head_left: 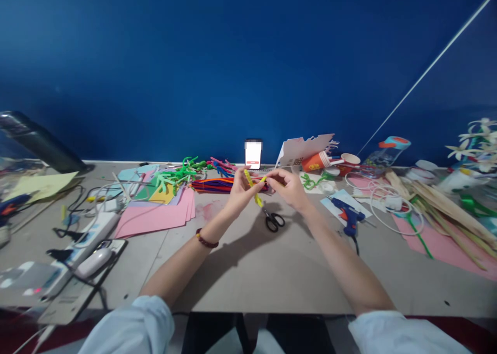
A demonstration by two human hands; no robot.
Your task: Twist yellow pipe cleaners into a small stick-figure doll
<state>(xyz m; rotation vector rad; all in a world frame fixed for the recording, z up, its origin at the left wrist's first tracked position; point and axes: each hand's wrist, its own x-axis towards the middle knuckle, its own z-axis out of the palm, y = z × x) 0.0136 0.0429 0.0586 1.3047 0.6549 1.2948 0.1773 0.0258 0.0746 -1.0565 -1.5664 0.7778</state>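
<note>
My left hand (243,192) pinches a bent yellow pipe cleaner (258,198) between thumb and fingers, above the middle of the table. Close on its right, my right hand (286,186) has its fingertips closed on one end of the same yellow strand. Part of the strand is covered by the fingers. Black-handled scissors (274,221) lie on the table just below the hands, their blades partly hidden by the yellow strand. Behind the left hand rests a bundle of orange, red and purple pipe cleaners (212,186).
A lit phone (253,155) leans against the blue wall. Pink paper (155,219) and green pipe cleaners (176,178) lie on the left, near a power strip (83,245). On the right are a blue glue gun (351,215), paper cups (316,161) and a looped white cable (388,191).
</note>
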